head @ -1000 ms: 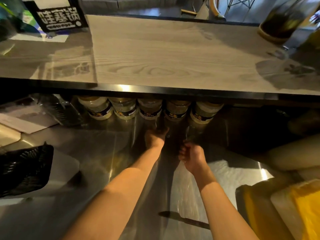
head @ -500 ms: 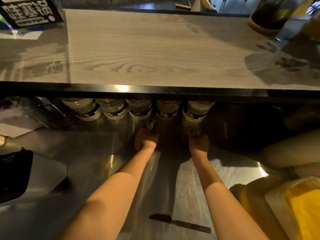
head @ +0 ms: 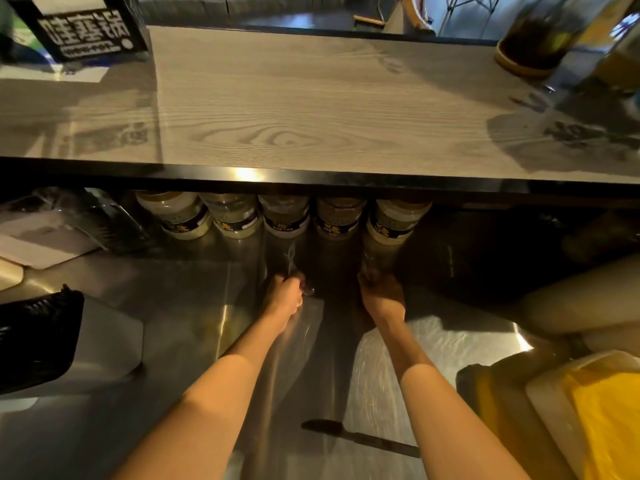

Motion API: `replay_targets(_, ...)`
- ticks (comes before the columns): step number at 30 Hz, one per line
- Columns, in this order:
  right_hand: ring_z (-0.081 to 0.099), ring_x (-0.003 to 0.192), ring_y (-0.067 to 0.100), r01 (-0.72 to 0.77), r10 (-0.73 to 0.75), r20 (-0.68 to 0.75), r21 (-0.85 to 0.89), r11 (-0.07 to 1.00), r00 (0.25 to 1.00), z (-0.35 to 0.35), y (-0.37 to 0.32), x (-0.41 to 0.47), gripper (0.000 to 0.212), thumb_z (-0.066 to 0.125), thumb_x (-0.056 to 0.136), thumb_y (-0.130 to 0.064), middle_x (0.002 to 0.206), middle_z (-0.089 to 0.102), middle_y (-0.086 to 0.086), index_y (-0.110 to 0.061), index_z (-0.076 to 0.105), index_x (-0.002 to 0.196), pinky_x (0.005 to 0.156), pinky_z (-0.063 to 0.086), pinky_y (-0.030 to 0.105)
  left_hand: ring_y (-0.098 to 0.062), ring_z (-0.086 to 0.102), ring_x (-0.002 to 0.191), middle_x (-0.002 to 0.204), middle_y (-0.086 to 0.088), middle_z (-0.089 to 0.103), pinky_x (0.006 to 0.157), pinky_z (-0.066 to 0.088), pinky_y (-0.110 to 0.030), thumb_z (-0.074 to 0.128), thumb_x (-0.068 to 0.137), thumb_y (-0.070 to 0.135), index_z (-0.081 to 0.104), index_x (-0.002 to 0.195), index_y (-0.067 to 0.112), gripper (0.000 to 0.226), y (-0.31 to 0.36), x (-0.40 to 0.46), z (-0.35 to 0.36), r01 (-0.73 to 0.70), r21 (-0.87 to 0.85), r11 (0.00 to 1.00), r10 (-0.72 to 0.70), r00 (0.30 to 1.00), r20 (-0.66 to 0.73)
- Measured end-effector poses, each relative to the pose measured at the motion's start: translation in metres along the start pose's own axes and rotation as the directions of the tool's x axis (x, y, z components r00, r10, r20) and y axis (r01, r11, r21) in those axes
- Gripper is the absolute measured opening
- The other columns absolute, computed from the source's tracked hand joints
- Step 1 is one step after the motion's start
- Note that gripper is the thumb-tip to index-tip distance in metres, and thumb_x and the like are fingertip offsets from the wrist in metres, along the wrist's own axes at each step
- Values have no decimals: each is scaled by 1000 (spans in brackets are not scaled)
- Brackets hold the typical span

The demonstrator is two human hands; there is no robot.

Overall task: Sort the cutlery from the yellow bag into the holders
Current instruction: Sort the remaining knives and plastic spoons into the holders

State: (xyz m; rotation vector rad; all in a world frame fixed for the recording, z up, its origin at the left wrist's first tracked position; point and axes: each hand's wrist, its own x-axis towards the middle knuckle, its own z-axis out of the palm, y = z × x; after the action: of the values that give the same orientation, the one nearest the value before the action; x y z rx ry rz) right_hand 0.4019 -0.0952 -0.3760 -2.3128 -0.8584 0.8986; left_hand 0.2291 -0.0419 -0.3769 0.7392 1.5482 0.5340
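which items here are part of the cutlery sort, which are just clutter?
Job:
left hand, gripping shiny cutlery
right hand, reaching under the shelf; what it holds is unclear
yellow bag

Lying about:
jars in a row under the shelf
knife on the steel counter
black basket
sign

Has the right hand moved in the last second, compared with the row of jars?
Yes. The right hand has reached forward toward the row of jars under the shelf, now nearly below the rightmost jar.
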Motion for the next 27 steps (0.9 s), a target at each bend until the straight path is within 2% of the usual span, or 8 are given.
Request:
replay_targets(7, 64, 113, 35, 46, -49, -114, -36, 998, 992, -7, -10, 15, 39, 59, 98, -41, 122, 68, 13, -21, 63, 131, 83, 48, 34, -4, 46, 35, 76, -7, 66, 32, 28, -14, 40, 104, 16, 45, 95, 12, 11, 0, -10, -2, -48, 56, 997, 44, 996, 80)
replay_targets(11, 63, 115, 31, 10, -4, -164, 38, 999, 986, 0, -22, 28, 46, 62, 94, -51, 125, 68, 8, -22, 63, 129, 84, 47, 35, -12, 50, 46, 68, -5, 59, 44, 39, -20, 47, 101, 13, 53, 104, 9, 8, -1, -4, 0, -27, 32, 999, 24, 996, 82)
replay_targets(15, 65, 109, 33, -42, 42, -260, 6, 999, 965, 8, -28, 30, 44, 64, 94, -48, 117, 70, 12, -13, 65, 120, 77, 43, 32, -8, 38, 40, 56, 2, 47, 39, 30, -18, 52, 102, 22, 56, 95, 12, 13, -1, 4, 2, -9, 41, 999, 5, 995, 101)
replay_targets(20, 63, 114, 35, -102, 90, -105, -118, 988, 990, 7, -21, 27, 50, 61, 95, -50, 123, 67, 14, -11, 62, 126, 85, 47, 36, -7, 43, 36, 54, 1, 50, 36, 33, -17, 49, 104, 27, 61, 97, 9, 23, 3, -3, -1, -54, 86, 995, 42, 989, 145)
replay_targets(22, 64, 111, 34, -135, 136, -7, 68, 988, 991, 1, -19, 20, 43, 62, 96, -39, 121, 66, 16, -9, 63, 126, 83, 47, 34, -6, 49, 37, 59, -2, 55, 35, 33, -16, 45, 105, 20, 60, 108, 8, 19, 3, -11, -1, -79, 89, 993, 66, 988, 142)
replay_targets(23, 68, 95, 27, -177, 169, 52, 262, 949, 984, -2, -17, 15, 33, 62, 96, -33, 110, 67, 16, -8, 66, 118, 74, 48, 30, -6, 51, 39, 63, -4, 58, 34, 32, -15, 43, 106, 16, 56, 111, 9, 16, 4, -17, -2, -84, 80, 993, 74, 989, 129)
replay_targets(25, 53, 48, 9, -296, 216, 206, 554, 778, 954, -8, -12, -7, 18, 59, 96, -22, 75, 57, 10, -10, 63, 83, 44, 36, 21, -8, 56, 43, 69, -5, 62, 36, 31, -16, 41, 106, 15, 53, 110, 15, 13, 3, -29, -2, -85, 16, 996, 82, 989, 124)
replay_targets(27, 37, 36, 7, -355, 199, 296, 711, 607, 934, -10, -1, -32, 24, 56, 95, -17, 61, 51, 5, -14, 53, 71, 34, 23, 19, -10, 57, 44, 67, -3, 61, 38, 31, -18, 41, 106, 16, 60, 107, 17, 19, 0, -41, -1, -94, -52, 994, 102, 983, 156)
